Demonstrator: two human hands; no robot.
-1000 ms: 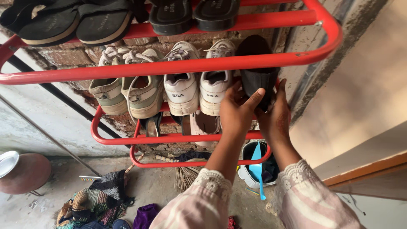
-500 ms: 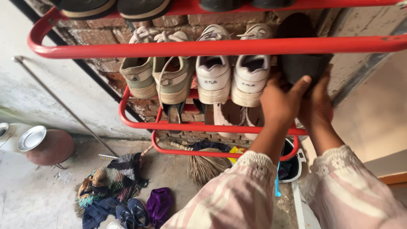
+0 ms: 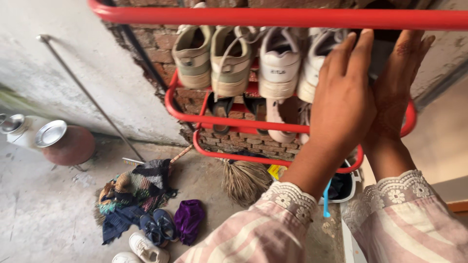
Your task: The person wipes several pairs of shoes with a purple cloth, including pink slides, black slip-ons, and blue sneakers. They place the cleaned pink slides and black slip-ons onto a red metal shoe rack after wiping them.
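A red metal shoe rack [image 3: 243,17] stands against a brick wall. Its middle shelf holds a beige-green pair of sneakers [image 3: 195,56] and a white pair of sneakers [image 3: 279,63]. At the shelf's right end a dark shoe [image 3: 382,41] shows only as a sliver between my hands. My left hand [image 3: 343,92] is raised with its back to me, fingers straight, against the shoe's left side and next to the white pair. My right hand [image 3: 397,83] stands upright on the shoe's right side, fingers extended. Neither hand curls around anything.
Below the rack lie a broom [image 3: 243,178], a white bucket [image 3: 348,187], a heap of clothes [image 3: 136,187], a purple cloth [image 3: 189,219] and small shoes [image 3: 158,226]. A clay pot with a metal lid [image 3: 68,143] stands left. A metal rod [image 3: 87,92] leans on the wall.
My fingers have straightened from their curled hold around the dark shoe, and both hands now sit higher in view. The view has swung, so the rack appears further right and closer.
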